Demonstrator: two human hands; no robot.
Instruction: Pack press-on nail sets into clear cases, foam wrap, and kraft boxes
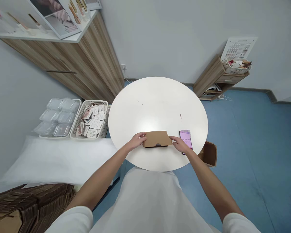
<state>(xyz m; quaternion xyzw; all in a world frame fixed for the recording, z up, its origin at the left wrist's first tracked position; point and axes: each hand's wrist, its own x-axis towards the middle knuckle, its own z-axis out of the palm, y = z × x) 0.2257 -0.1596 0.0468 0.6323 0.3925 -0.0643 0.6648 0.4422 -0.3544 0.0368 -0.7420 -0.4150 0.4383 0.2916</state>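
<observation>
A flat brown cardboard box (157,139) is held at the near edge of the round white desk (157,103); the left hand (137,141) is stretched forward with its fingers closed on the box's left end; the right hand (180,144) is extended likewise, its fingers curled against the right end; both forearms are angled inward; a phone (186,139) with a lit screen is seen just beside the right hand, partly covered by it.

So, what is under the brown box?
The box lies flat on the white table, held at its ends by the left hand and right hand. Its closed lid hides any contents.
</observation>
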